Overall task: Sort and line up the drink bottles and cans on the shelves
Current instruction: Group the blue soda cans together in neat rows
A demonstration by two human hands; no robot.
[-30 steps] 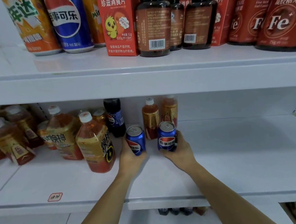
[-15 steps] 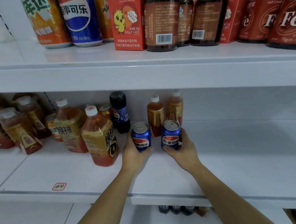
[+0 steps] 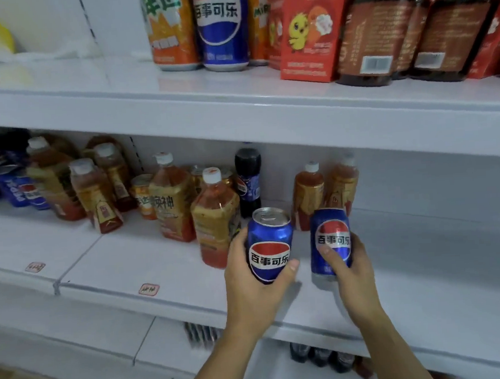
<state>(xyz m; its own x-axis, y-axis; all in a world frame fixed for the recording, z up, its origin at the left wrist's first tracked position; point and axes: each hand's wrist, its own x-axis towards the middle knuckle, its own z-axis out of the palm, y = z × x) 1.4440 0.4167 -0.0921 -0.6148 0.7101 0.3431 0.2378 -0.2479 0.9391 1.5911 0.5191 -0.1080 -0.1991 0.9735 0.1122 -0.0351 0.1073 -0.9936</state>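
- Two blue cola cans are in hand over the middle shelf [image 3: 425,254], one per hand, both upright and close side by side without touching.
- The left hand [image 3: 249,281] holds the left can [image 3: 270,244]: its fingers curl round the can's left side and the thumb [image 3: 289,268] presses across the lower front, below the logo. The can is lifted clear of the shelf.
- The right hand [image 3: 352,268] holds the right can [image 3: 330,240]: the thumb lies on the front over the label, the other fingers wrap behind. Its base looks to be at or just above the shelf; I cannot tell which.
- Two small tea bottles [image 3: 307,197] stand just behind the cans, near the back wall.
- One dark cola bottle [image 3: 248,177] stands behind the left can.
- Left of the hands stand several larger tea bottles [image 3: 215,218]; blur keeps me from counting them.
- On the top shelf [image 3: 236,101], one tall blue cola can [image 3: 221,25] stands between orange cans.
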